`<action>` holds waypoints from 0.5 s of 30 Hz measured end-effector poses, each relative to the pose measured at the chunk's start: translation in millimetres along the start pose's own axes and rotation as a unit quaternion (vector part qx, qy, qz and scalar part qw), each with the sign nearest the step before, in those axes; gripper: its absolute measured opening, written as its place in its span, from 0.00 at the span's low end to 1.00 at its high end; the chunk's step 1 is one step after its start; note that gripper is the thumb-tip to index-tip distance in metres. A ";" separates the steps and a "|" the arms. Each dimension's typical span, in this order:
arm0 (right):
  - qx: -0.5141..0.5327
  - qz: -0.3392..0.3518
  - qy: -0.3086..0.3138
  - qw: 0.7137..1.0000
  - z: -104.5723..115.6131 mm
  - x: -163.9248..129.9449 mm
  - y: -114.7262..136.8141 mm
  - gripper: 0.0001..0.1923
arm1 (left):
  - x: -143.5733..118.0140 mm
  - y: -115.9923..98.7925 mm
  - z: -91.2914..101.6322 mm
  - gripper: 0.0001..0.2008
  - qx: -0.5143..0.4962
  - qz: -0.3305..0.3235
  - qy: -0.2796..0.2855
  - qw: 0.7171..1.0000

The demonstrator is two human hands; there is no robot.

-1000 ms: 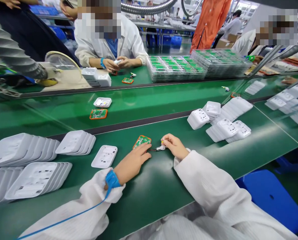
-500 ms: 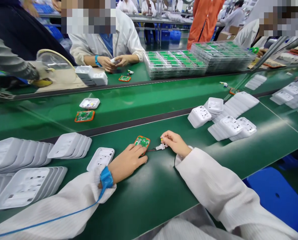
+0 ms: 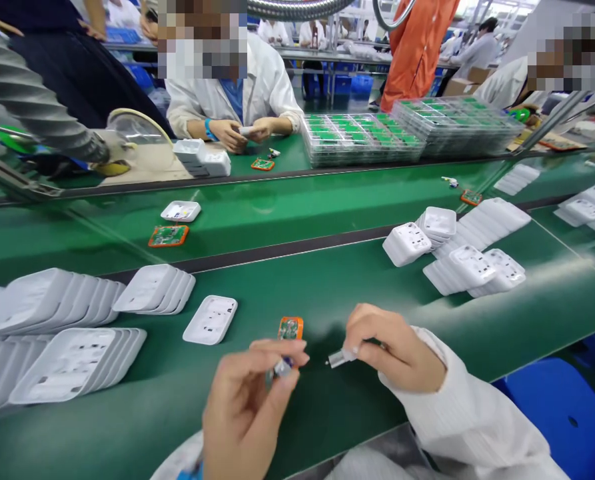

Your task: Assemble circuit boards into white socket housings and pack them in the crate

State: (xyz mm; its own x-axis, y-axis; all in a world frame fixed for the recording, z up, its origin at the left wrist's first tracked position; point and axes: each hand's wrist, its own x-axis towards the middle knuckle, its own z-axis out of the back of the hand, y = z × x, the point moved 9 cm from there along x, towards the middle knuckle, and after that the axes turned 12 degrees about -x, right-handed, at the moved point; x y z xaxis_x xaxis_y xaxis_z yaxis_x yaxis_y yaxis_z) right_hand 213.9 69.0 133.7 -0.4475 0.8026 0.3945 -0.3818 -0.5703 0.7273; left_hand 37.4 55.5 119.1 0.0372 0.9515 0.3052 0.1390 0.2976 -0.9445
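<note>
- Pinching the silver-tipped part (image 3: 339, 359) by its white end, near, right of centre: right hand (image 3: 396, 348); likely light, stiff, best held there.
- Left hand (image 3: 244, 407) pinches a small piece (image 3: 282, 367), kind unclear.
- Just beyond, orange-edged circuit board (image 3: 290, 328): probably fragile; lift by edges.

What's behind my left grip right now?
The upper part of an orange-rimmed green rectangular circuit board shows, with dark green tabletop beyond. Your left grip covers much of the rest, so what supports the board is hidden.
</note>
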 end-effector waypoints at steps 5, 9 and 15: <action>-0.033 -0.051 0.036 0.998 -23.0 9.6 -36.2 0.05 | -20.4 43.2 5.8 0.04 0.152 0.122 0.026 0.981; -0.142 0.022 0.085 0.986 -59.6 17.1 -48.4 0.10 | -15.0 101.0 10.5 0.07 0.133 0.230 0.030 0.964; -0.263 0.059 0.125 0.955 -77.4 15.5 -40.4 0.13 | -6.5 102.8 16.0 0.07 0.191 0.220 0.025 0.956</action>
State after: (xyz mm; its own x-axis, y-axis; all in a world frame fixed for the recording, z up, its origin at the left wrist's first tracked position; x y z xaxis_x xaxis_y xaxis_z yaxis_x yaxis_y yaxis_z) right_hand 159.8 91.0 67.0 -0.6667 0.6981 0.2611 -0.6408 -0.7158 0.2774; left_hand 35.6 81.1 18.1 0.0574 0.9891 -0.1355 -0.2727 -0.1150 -0.9552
